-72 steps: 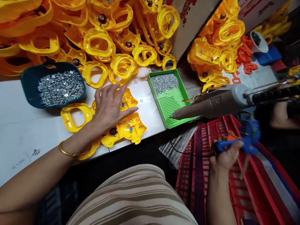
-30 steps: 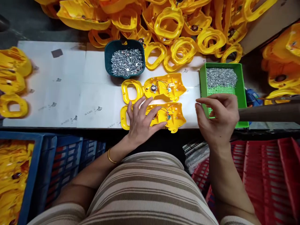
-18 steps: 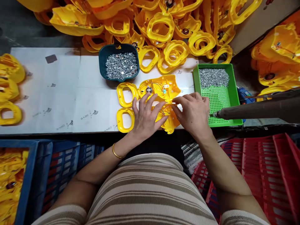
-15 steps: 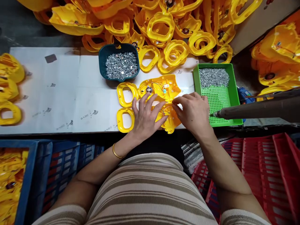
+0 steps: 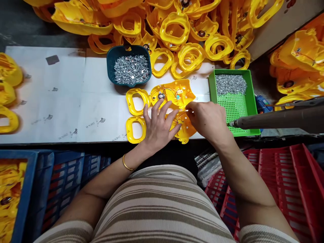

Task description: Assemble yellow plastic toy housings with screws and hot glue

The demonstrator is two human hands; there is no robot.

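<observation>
Two yellow plastic shells lie on the white board before me, the upper shell [image 5: 186,88] above the lower shell [image 5: 186,130]. Each carries thin wires, and a round dark speaker [image 5: 161,96] sits in the upper one. My left hand [image 5: 159,126] rests with fingers spread over the left part of the lower shell, hiding some of it. My right hand [image 5: 209,118] is closed in a pinch at the right, where the two shells meet; what its fingertips hold is too small to name. Left of the shells lie an upper yellow ring [image 5: 129,101] and a lower yellow ring [image 5: 129,130].
A dark green bin [image 5: 110,69] of small metal screws stands behind the shells. At the right is a green tray [image 5: 254,101] with more screws, a screwdriver-like tool [image 5: 268,118] hanging over it. Yellow parts [image 5: 174,28] are heaped behind; blue [image 5: 32,189] and red crates [image 5: 278,182] flank me.
My right hand's fingers have curled in more tightly at the gap between the shells. My left hand stays nearly in place. The view has shifted slightly.
</observation>
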